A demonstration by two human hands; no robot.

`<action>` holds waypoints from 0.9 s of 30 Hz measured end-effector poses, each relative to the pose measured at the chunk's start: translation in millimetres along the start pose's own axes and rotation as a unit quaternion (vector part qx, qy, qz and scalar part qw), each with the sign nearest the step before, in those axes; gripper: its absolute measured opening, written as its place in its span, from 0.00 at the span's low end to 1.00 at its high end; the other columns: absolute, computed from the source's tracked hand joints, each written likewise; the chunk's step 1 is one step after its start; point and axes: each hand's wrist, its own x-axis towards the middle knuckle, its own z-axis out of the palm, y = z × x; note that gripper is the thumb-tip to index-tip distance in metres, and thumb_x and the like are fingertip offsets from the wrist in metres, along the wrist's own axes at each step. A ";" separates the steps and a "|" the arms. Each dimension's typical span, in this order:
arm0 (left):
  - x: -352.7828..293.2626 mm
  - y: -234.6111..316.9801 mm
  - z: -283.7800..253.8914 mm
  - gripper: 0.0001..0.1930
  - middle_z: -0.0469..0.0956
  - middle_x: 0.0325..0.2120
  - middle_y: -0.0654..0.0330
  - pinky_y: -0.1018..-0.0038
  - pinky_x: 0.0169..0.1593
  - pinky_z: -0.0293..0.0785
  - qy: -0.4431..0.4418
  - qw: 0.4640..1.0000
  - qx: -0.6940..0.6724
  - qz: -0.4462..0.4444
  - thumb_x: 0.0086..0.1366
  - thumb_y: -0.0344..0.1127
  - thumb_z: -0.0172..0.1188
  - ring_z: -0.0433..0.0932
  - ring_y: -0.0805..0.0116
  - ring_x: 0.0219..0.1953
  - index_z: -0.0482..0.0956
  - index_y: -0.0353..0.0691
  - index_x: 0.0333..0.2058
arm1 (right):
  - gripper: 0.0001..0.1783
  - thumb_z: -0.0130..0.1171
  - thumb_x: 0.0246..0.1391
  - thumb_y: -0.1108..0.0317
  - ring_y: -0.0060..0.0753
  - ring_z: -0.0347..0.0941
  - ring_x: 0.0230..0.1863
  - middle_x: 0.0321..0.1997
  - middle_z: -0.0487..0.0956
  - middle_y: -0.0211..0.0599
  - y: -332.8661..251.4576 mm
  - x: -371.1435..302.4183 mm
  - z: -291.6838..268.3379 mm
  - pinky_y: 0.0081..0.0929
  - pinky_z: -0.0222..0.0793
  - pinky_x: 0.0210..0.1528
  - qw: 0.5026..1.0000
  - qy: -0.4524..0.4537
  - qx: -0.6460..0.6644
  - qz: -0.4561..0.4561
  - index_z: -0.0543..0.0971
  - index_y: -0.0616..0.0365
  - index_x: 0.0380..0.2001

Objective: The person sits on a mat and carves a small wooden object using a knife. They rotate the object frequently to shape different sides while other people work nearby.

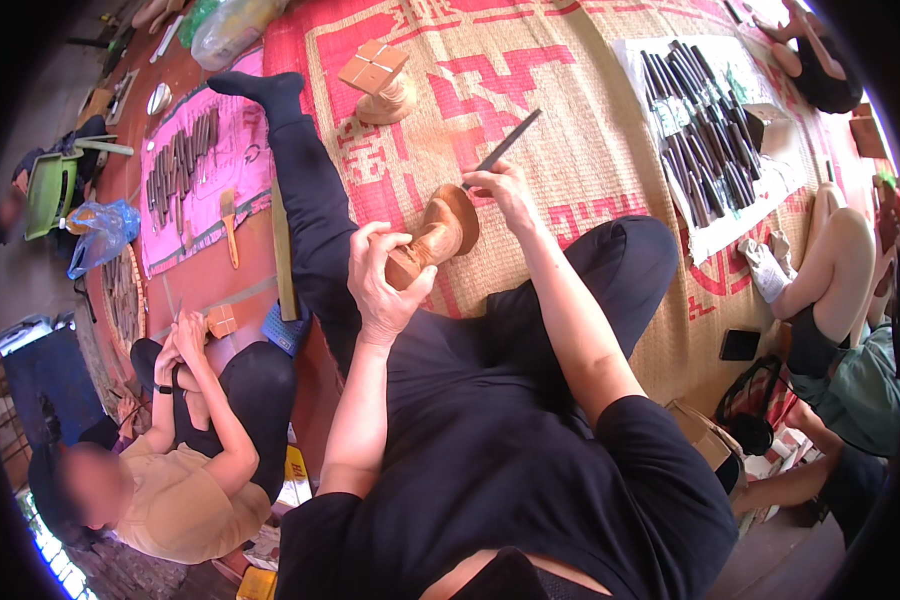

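Left hand [385, 285] is wrapped tight round the lower end of a carved wooden piece [435, 238], held up over the lap — its long axis runs from that hand up and right to a flared, rounded end. Right hand [505, 190] is closed in a pinch grip on a slim dark chisel [505, 145], whose shaft slants up and right away from the fingers; the working tip meets the flared end of the piece from the right, contact point hidden by the fingers. So the left hand carries the wood, the right sits just beside its top end. Wood is smooth, orange-brown, turned-looking with a waist between the two bulges. Below is a woven straw mat [570, 120] with red pattern, coarse weave. A second wooden carving [382, 85] with a square checked top stands further out on the mat, well apart. A row of dark chisels [700, 130] lies on a white cloth to the right, another set on a pink cloth [185, 170] to the left. Other people sit on both sides.
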 end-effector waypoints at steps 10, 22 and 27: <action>-2.2 1.1 -2.6 0.22 0.69 0.44 0.53 0.65 0.49 0.71 -0.011 1.000 -0.017 -0.018 0.42 0.35 0.68 0.73 0.58 0.45 0.74 0.40 0.38 | 0.08 0.63 0.44 0.70 0.27 0.76 0.27 0.27 0.80 0.37 4.8 5.6 -14.1 0.23 0.72 0.31 0.995 0.094 0.011 0.034 0.79 0.63 0.28; -1.1 -15.0 -6.7 0.20 0.67 0.44 0.53 0.65 0.54 0.65 0.038 0.995 -0.073 -0.057 0.45 0.36 0.64 0.69 0.59 0.48 0.72 0.37 0.38 | 0.10 0.64 0.45 0.67 0.27 0.75 0.28 0.28 0.80 0.36 15.9 5.1 -13.4 0.25 0.71 0.33 0.995 0.059 0.052 0.053 0.79 0.62 0.29; 0.8 -9.7 -4.0 0.20 0.67 0.45 0.53 0.65 0.54 0.65 0.033 0.995 -0.063 -0.066 0.45 0.35 0.65 0.70 0.59 0.48 0.73 0.37 0.39 | 0.11 0.65 0.45 0.67 0.24 0.74 0.31 0.30 0.81 0.32 2.6 -12.8 11.7 0.22 0.68 0.39 0.999 -0.021 0.041 0.019 0.81 0.61 0.33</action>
